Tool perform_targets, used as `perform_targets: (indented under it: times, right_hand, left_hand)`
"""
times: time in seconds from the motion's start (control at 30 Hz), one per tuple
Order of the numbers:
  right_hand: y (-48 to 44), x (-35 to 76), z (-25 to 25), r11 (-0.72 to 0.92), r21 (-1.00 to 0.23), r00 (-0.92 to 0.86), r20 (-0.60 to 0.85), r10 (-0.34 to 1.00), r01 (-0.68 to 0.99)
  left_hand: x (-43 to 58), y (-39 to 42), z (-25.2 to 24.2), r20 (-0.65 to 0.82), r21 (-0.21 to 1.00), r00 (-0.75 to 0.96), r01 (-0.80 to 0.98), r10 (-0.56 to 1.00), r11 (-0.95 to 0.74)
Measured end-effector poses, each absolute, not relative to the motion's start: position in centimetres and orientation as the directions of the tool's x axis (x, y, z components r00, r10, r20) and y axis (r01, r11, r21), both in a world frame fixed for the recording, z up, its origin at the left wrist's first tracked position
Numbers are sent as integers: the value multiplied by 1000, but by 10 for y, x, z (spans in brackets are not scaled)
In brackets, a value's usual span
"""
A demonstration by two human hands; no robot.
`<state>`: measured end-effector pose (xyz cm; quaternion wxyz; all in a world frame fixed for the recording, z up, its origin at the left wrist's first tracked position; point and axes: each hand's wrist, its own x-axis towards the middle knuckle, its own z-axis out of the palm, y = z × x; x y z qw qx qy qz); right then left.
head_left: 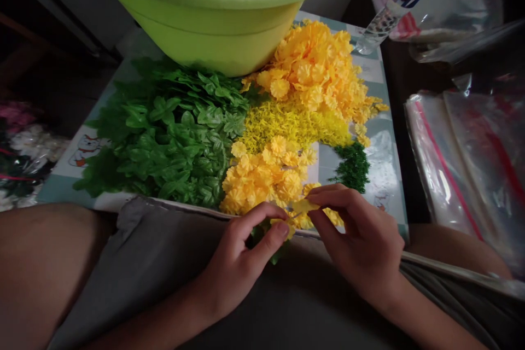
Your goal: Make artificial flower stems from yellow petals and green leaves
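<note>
Just over my lap at the table's near edge, my left hand (250, 251) pinches an artificial flower stem (296, 215) with yellow petals and green leaves under it. Close by on the right, my right hand (356, 235) is closed on a yellow flower head (304, 206) between thumb and fingers, at the stem's upper end. Beyond the hands lies a heap of light yellow flower heads (262, 175). Left of it spreads a large pile of green plastic leaves (176, 136). Behind are thin yellow sprigs (291, 123) and a tall pile of orange-yellow flowers (320, 71).
A large green tub (213, 27) stands at the back of the low table (391, 175). A small dark green sprig bunch (353, 165) lies at right. A plastic bottle (394, 8) leans at the back right, near clear plastic bags (455, 158). White and pink flowers (35, 142) sit at far left.
</note>
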<state>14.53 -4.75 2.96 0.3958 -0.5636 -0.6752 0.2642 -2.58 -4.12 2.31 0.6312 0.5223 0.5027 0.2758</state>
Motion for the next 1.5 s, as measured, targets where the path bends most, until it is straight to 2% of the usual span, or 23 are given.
perform_targets:
  times: [0.13, 0.3, 0.47, 0.57, 0.63, 0.73, 0.77, 0.83, 0.93, 1.07, 1.17, 1.27, 1.4, 1.5]
  right_hand:
    - [-49, 145, 28, 206, -798, -18, 238, 971, 566]
    - [-52, 141, 30, 345, -725, -185, 294, 938, 596]
    - [-55, 141, 26, 407, -689, -255, 317, 914, 600]
    - [-52, 141, 25, 428, -724, -305, 306, 902, 541]
    - [-49, 140, 27, 394, -793, -311, 270, 911, 465]
    - [-43, 141, 30, 119, -970, -227, 70, 972, 211]
    - [-42, 142, 30, -16, -996, -207, -34, 978, 88]
    - [-40, 143, 30, -259, -957, -220, -226, 949, -133]
    - [-38, 145, 30, -436, -860, -318, -348, 882, -267]
    - [-37, 145, 32, -432, -861, -394, -312, 865, -267]
    - [-38, 145, 34, -433, -859, -436, -291, 852, -273]
    - [-39, 146, 37, -380, -883, -448, -232, 864, -275]
    - [-40, 147, 41, -322, -894, -448, -160, 880, -311]
    - [-42, 147, 40, -346, -877, -436, -182, 881, -333]
  left_hand:
    - [-25, -41, 23, -352, 935, 345, 172, 870, 310]
    - [-25, -42, 19, -399, 915, 279, 185, 874, 358]
    - [-25, -44, 17, -408, 908, 251, 218, 878, 359]
    - [-27, -47, 14, -438, 890, 191, 228, 879, 394]
    - [-28, -49, 13, -465, 874, 139, 230, 874, 428]
    - [-30, -51, 12, -459, 875, 104, 224, 882, 429]
    - [-30, -51, 12, -429, 892, 120, 214, 895, 399]
    - [-30, -51, 14, -345, 932, 195, 184, 918, 311]
    - [-29, -48, 17, -257, 961, 294, 179, 921, 211]
    - [-29, -48, 21, -172, 963, 313, 255, 934, 92]
    - [-31, -51, 20, -8, 955, 348, 279, 938, -96]
    - [-32, -53, 18, 132, 902, 302, 359, 944, -241]
    - [-32, -55, 16, 232, 865, 296, 373, 927, -336]
    - [-31, -57, 17, 250, 860, 277, 376, 928, -344]
